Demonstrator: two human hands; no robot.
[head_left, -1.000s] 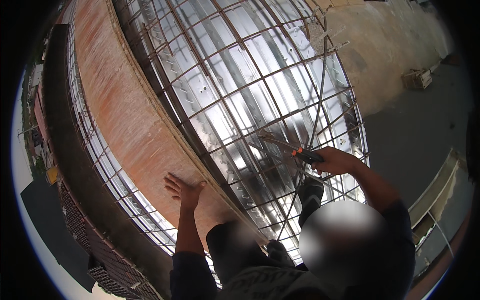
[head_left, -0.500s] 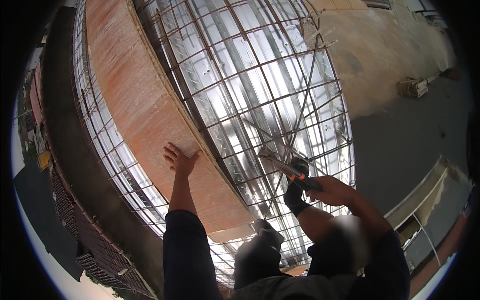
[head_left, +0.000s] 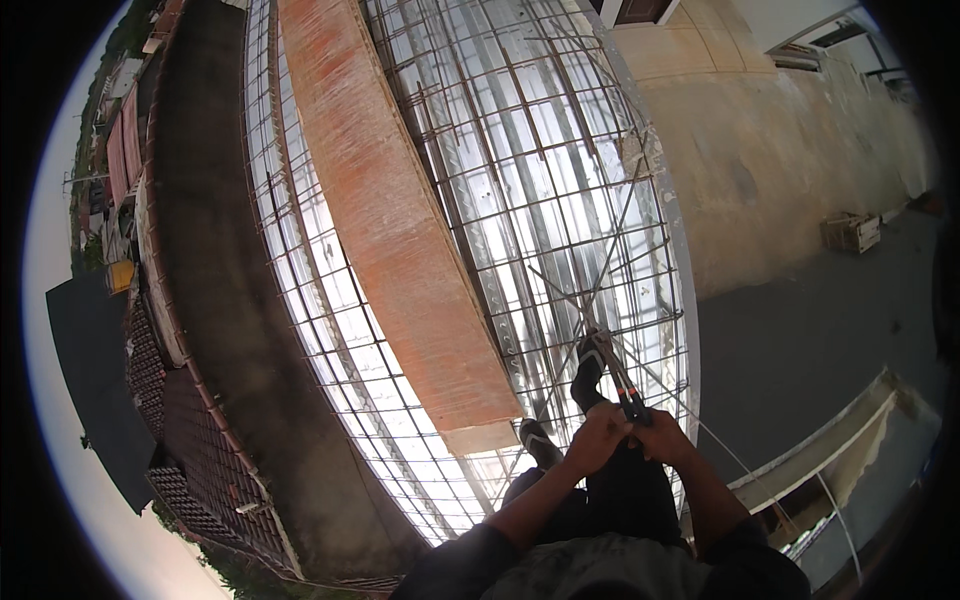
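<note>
Both my hands are close together low in the view, on the grips of a bolt cutter [head_left: 622, 385] with long metal arms and dark handles marked orange. My left hand [head_left: 598, 438] is closed at the left handle, its fingers partly hidden. My right hand [head_left: 662, 437] wraps the right handle. The cutter points away from me toward the steel rebar mesh [head_left: 520, 190], near my right shoe [head_left: 588, 375]; its jaws are too small to make out. Left of the hands, a long reddish plywood board [head_left: 385, 240] lies on the mesh.
Shiny corrugated metal decking [head_left: 530, 240] lies beneath the mesh. Its right edge [head_left: 680, 260] borders a lower grey floor [head_left: 800, 320] with a wooden crate [head_left: 850, 232]. Tiled roofs [head_left: 205, 450] and a dark wall top [head_left: 240, 300] run along the left. My left shoe [head_left: 540, 442] stands by the board's end.
My left hand has left the plywood board and moved right to the bolt cutter. The cutter has come nearer my body, now in both hands. The view has shifted and I appear more upright.
</note>
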